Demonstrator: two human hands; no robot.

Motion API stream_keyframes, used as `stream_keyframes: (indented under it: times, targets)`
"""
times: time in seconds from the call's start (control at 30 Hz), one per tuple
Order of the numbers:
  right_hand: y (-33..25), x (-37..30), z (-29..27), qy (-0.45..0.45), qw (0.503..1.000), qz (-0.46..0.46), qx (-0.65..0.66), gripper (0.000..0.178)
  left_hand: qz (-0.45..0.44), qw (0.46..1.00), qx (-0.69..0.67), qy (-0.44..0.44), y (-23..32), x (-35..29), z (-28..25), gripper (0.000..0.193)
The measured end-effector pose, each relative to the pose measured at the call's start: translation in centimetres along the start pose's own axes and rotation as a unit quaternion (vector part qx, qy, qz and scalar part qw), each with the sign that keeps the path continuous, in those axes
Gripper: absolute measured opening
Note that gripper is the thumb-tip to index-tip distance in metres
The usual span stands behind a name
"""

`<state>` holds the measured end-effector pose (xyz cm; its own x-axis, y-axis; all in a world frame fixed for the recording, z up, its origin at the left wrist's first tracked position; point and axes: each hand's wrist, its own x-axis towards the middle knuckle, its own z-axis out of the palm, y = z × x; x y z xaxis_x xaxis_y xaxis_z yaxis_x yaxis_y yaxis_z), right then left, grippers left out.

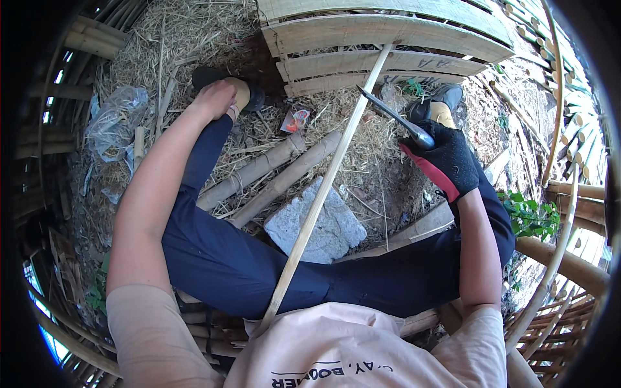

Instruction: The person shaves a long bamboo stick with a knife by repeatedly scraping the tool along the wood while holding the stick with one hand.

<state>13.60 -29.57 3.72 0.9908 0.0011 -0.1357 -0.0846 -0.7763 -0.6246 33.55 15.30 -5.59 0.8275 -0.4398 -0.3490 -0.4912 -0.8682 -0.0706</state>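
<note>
My left hand (217, 99), bare, reaches down to my left foot. Its fingers are curled together against the tan sock (241, 95) above the dark shoe; what they may hold is hidden. On my right hand (449, 158) is a black and red glove. It is closed around a knife (396, 116) with a long, narrow dark blade pointing up and left. Between my legs a pale bamboo strip (330, 174) slants from my lap up to a slatted wooden crate (362, 29). The knife tip comes close to the strip; I cannot tell whether they touch.
A rough stone block (317, 223) lies between my knees, beside bamboo poles (288, 174). Dry straw (174, 39) covers the ground. Crumpled clear plastic (118, 123) lies at the left, a small red wrapper (295, 121) near my left foot. Cut bamboo (582, 139) is stacked at the right.
</note>
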Motion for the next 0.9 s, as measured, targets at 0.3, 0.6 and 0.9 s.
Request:
stream_keyframes:
  times: [0.3,0.6,0.9]
  targets:
    - [1.7,0.3,0.4,-0.001,0.999,-0.035,-0.018,0.034,-0.021,0.996,-0.03,-0.077,-1.4,-0.6,-1.0,0.029]
    - [-0.5,-0.2,-0.3,-0.032,0.999,0.01,-0.041,0.035,-0.051,0.931,-0.321,-0.164,-6.9,-5.2,-3.9,0.031]
    - [1.7,-0.2,-0.1,0.0,1.0,0.02,-0.009,0.039,-0.265,0.756,-0.598,0.012,-9.4,-11.1,1.5,0.031]
